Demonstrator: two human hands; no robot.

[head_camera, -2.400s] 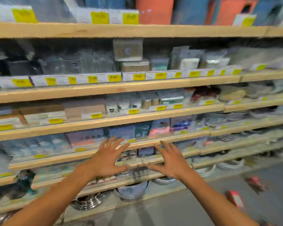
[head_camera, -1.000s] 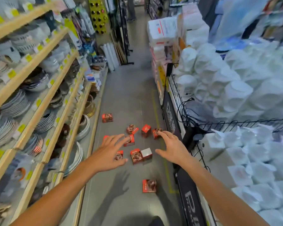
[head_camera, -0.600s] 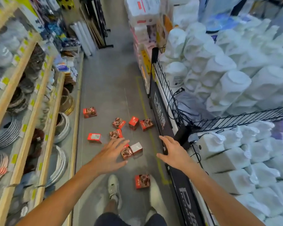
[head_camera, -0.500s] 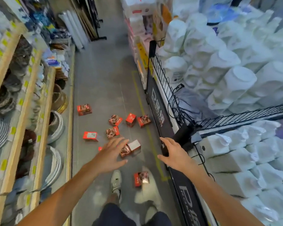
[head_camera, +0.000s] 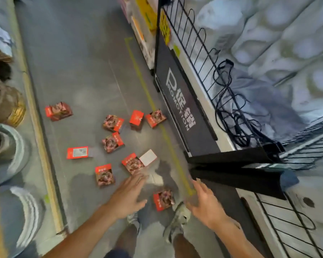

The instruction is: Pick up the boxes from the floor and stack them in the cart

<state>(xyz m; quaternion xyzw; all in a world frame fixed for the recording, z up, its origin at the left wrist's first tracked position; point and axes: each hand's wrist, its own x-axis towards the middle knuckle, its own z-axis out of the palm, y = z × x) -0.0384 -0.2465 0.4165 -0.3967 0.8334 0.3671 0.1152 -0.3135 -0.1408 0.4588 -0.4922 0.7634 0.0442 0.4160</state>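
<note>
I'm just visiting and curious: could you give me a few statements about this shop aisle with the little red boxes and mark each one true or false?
1. Several red boxes lie scattered on the grey floor. True.
2. The left hand is gripping a box. False: its fingers are spread and hold nothing.
3. The right hand holds nothing. True.
4. One box lies close to the person's shoe. True.
5. All the boxes lie picture side up. False: one shows a barcode label, and a white face shows beside another.
6. The wire display on the right is filled with red boxes. False: it holds pale wrapped goods.
</note>
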